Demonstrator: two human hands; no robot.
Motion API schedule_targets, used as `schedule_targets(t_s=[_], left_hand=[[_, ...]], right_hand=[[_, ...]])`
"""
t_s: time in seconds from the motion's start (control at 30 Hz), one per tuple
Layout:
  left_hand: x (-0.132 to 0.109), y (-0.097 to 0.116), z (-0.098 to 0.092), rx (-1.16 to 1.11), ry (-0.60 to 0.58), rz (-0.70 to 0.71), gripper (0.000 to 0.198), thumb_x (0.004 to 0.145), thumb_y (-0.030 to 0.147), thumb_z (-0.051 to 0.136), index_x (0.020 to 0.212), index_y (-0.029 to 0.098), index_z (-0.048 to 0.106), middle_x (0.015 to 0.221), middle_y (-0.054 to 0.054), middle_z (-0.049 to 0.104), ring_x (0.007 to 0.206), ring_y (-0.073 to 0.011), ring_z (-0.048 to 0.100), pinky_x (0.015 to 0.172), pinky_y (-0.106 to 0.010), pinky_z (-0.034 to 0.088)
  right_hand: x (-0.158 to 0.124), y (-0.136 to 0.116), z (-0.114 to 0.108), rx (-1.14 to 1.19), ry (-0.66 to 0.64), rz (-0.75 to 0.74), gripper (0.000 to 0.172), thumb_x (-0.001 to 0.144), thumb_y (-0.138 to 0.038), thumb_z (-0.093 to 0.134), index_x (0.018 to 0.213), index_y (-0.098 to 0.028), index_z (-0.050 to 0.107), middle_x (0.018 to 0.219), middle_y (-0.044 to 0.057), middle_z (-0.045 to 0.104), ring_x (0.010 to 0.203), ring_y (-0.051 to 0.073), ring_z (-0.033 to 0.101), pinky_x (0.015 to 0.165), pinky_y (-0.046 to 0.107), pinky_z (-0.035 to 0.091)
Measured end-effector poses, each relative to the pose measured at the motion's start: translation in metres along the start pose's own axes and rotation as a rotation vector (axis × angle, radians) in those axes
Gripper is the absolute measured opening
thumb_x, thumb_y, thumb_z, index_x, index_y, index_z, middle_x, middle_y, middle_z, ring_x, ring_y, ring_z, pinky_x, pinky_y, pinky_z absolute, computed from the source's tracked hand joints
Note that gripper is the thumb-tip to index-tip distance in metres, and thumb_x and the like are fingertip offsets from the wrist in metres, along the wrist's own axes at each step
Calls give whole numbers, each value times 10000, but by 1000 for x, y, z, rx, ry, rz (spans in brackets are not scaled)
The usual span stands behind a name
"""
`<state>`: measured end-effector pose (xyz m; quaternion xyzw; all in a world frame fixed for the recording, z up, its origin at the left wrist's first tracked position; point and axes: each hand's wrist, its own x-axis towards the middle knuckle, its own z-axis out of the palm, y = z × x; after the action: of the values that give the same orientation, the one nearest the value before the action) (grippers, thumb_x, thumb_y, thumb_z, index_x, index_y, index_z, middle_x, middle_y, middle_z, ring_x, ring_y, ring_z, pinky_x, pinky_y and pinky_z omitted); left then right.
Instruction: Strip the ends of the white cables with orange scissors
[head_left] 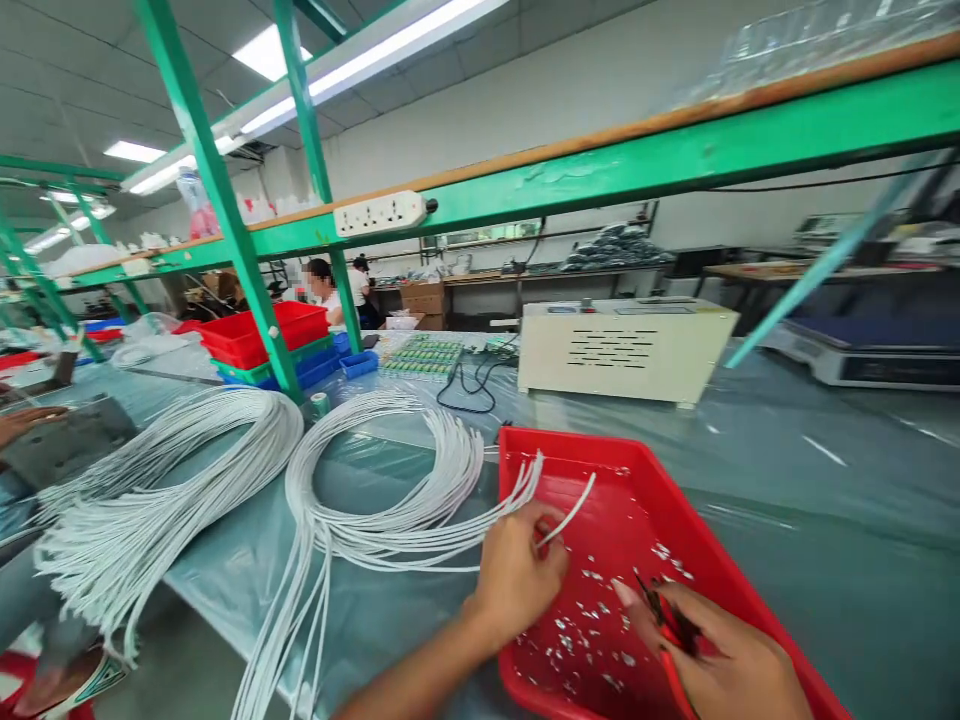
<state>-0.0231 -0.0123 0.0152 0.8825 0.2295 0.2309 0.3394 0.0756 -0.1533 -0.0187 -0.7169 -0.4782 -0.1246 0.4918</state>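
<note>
My left hand (523, 565) is closed around a white cable (574, 512) whose free end sticks up over the red tray (667, 490). Other white cable ends (529, 480) lean on the tray's left rim behind that hand. In my right hand (724, 640) is a small pair of cutters with red handles (675, 668), its dark jaws (651, 598) pointing toward the left hand, apart from the cable. Small whitish scraps (585, 625) are scattered over the tray floor. Left of the tray, the cable runs into a coiled bundle of white cables (390, 520).
Another coil of white cables (247, 430) lies farther left, its ends hanging over the table edge. A beige machine (622, 350) stands behind the tray. Green shelf posts (259, 300) rise beside stacked red and blue bins (262, 335). A co-worker's hand (26, 425) shows at far left.
</note>
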Motion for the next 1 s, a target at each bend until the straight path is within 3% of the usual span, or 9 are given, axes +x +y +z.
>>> schedule_targets(t_s=[0.13,0.23,0.37,0.47,0.6,0.67,0.8,0.87,1.0], left_hand=[[-4,15,10,-330,-85,19,260,825,276,472,966,113,617,699,-20,614,593,-106,520,546,-187,401],[-6,20,17,-493,-139,9,340,850,341,439,855,85,663,595,-19,599,527,-98,501,514,-188,395],[-8,17,23,-607,-133,-14,296,823,317,497,810,86,682,628,-43,648,530,-113,527,522,-203,414],[-11,14,23,-617,-93,-10,222,798,272,544,852,120,696,745,-66,691,643,-148,583,602,-226,444],[-14,13,21,-469,-59,115,192,814,213,530,896,186,701,785,-50,698,705,-155,608,658,-235,456],[-16,11,21,-376,-39,182,190,817,198,526,902,203,696,783,-43,698,687,-151,606,652,-242,459],[-27,12,22,-248,116,348,200,802,169,534,941,188,677,858,-72,675,759,-175,586,707,-285,442],[-32,16,23,-331,43,329,188,812,190,521,906,166,682,790,-68,666,712,-160,579,663,-262,438],[-29,23,25,-766,-358,-71,353,848,356,456,720,118,683,561,-27,589,471,-86,489,468,-189,376]], right_hand=[[8,-9,-1,352,45,352,308,725,-425,635,578,-167,552,541,-19,521,479,141,481,444,182,423],[9,-8,-2,538,47,469,292,702,-423,668,608,-157,590,510,-25,483,441,133,448,398,192,397],[10,-7,-4,552,62,488,268,711,-414,670,705,-146,654,503,-22,484,432,133,437,380,198,385],[11,-7,-4,544,90,464,229,692,-375,695,751,-154,671,571,-3,561,508,163,521,477,226,460],[11,-7,-4,513,108,408,190,708,-343,685,761,-161,677,692,41,642,633,214,597,589,280,512],[11,-8,-5,485,118,381,173,719,-334,680,726,-162,670,671,39,638,597,202,592,563,272,514],[11,-9,-8,395,170,327,137,744,-298,665,720,-164,652,643,19,612,562,173,574,528,234,499],[10,-11,-10,340,192,280,84,764,-254,638,750,-173,652,648,9,604,576,166,572,539,227,490],[4,-13,-12,239,196,143,104,740,-144,613,800,-213,663,636,-15,589,553,152,546,526,228,448]])
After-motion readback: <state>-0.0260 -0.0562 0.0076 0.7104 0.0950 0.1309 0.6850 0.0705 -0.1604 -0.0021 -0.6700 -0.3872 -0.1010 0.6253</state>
